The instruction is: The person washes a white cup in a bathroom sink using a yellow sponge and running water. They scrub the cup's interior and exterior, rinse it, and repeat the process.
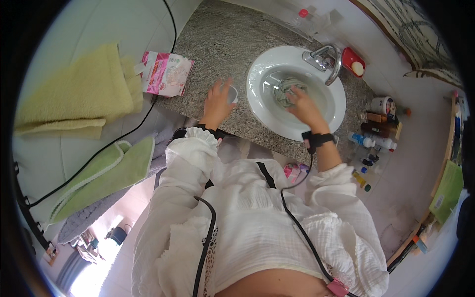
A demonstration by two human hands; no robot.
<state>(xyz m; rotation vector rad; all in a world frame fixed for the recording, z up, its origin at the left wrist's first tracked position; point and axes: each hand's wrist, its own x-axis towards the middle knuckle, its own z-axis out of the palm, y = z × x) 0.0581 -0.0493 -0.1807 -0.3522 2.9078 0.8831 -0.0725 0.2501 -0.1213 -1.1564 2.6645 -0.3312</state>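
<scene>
A white oval washbasin (256, 107) is set in the speckled stone counter and holds water. In the water lies a crumpled grey-green striped cloth (291, 87). My right hand (302, 107) is over the basin with its fingers apart, their tips at the cloth; whether they touch it I cannot tell. To the left of the basin, my left hand (218, 100) is at a small whitish cup (233, 94) on the counter. Its fingers and thumb lie around the cup's near side and partly hide it, so the grip is unclear.
A chrome faucet (334, 63) arches over the basin's far right rim, beside a red soap dish (350, 59) with soap. Several bottles (362, 139) line the right side. A pink-and-white packet (169, 74) sits at the counter's left edge, near a hanging yellow towel (85, 89). Black cables (122, 135) trail across.
</scene>
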